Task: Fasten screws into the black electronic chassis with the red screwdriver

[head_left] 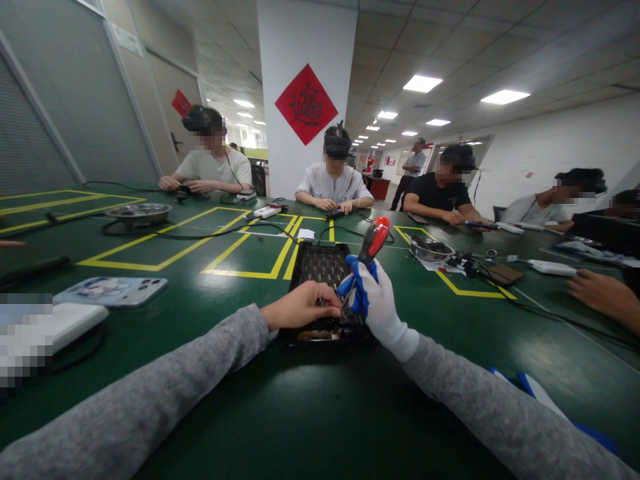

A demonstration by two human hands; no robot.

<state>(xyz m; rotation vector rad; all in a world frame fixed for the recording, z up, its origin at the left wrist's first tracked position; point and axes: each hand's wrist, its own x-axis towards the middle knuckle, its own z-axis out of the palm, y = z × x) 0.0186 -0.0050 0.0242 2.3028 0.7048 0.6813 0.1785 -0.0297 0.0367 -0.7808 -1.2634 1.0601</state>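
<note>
A screwdriver with a red and black handle is gripped in my right hand, which wears a white and blue glove. Its handle tilts up to the right, and its lower end points down toward my left fingertips. My left hand is bare, its thumb and forefinger pinched together over the tray close to the screwdriver's lower end. Whatever sits in that pinch is too small to make out. Beneath both hands lies a black tray with rows of small compartments; my hands cover part of it.
Left of me are a phone and a white device. Metal bowls stand farther off. A spare glove lies by my right forearm. Cables cross the green table. Several people sit around it; one hand rests at right.
</note>
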